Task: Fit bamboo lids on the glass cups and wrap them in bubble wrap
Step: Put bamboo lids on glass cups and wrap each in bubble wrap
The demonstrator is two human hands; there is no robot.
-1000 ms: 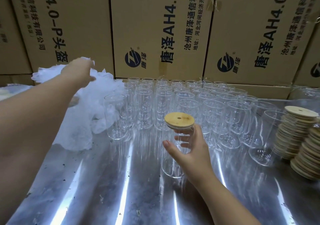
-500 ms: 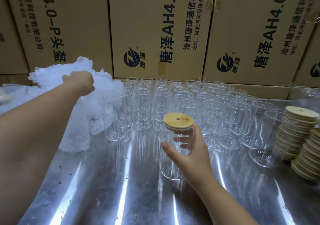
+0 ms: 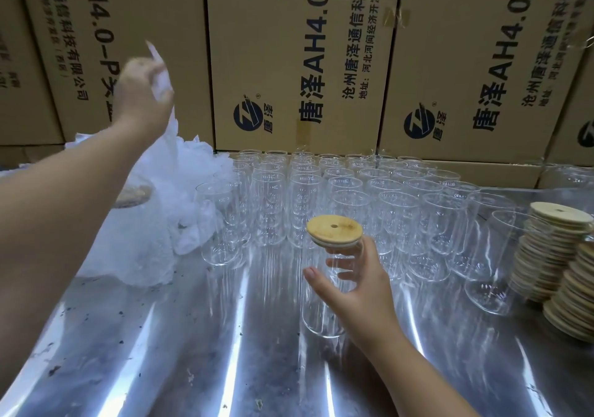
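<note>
Progress looks early: right grip (image 3: pixel 356 283) holds one cup (image 3: pixel 323 315), lid (image 3: pixel 334 228) fitted just above; left grip (image 3: pixel 141 95) pinches wrap (image 3: pixel 168 133) high over the pile (image 3: pixel 135 249). Beyond the right grip, rows of cups (image 3: pixel 398 204) stand lidless.

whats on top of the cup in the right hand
A bamboo lid with a small centre hole caps the glass cup held by the right hand. The cup's rim is hidden beneath it.
</note>
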